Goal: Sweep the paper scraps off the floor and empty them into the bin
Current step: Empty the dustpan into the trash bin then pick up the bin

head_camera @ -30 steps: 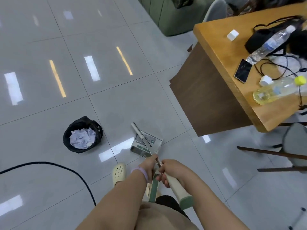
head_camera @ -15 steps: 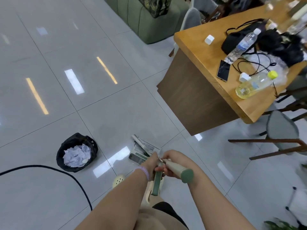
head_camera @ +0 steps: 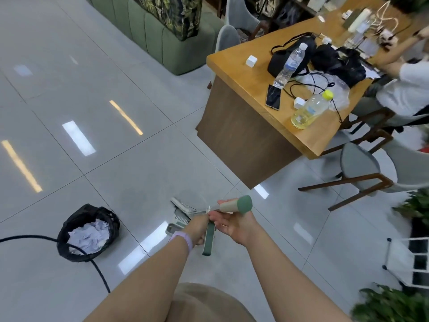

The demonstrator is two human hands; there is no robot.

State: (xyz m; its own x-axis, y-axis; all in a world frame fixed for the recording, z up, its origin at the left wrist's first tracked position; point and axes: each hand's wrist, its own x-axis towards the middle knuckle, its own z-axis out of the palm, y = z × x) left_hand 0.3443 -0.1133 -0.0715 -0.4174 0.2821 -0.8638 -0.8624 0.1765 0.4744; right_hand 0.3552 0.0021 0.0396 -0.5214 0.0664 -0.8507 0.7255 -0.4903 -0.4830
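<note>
A black-lined bin stands on the floor at the lower left, full of white paper scraps. My left hand grips the dark green dustpan handle. The grey dustpan hangs just beyond my hands, above the tiles. My right hand holds the broom handle, cream with a green end cap, which points up and to the right. The broom's head is hidden behind my hands. No loose scraps show on the floor.
A wooden table with bottles, a phone and bags stands at the right, chairs beside it. A seated person is at the far right. A black cable crosses the floor past the bin. A green sofa stands at the back.
My view has lifted and swung right, so the bin sits lower left. The broom handle has tipped from pointing down-right to pointing up-right. Both hands keep their hold.
</note>
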